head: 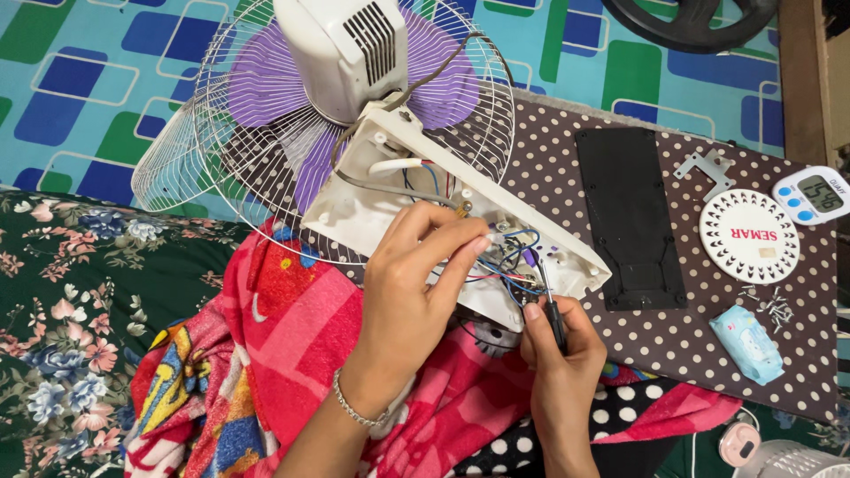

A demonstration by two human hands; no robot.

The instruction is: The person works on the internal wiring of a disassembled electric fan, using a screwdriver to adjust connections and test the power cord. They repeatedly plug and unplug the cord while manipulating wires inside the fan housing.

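Observation:
A white fan with purple blades [266, 80] and a wire cage [204, 150] lies on its side, its opened white base housing [460, 212] facing up with coloured wires [509, 257] showing. My left hand [412, 292] rests over the housing, its fingers pinching among the wires. My right hand [558, 350] grips a thin black screwdriver [551, 305], the tip set down into the wiring near the housing's right end. The fan's white motor casing [341, 49] points away from me.
A black base plate [629, 217] lies on a brown dotted mat [549, 150]. On its right sit a white round disc [748, 235], a metal bracket [704, 168], a small timer [813, 195], loose screws [775, 305] and a blue tissue pack [748, 341]. Red patterned cloth [283, 354] covers my lap.

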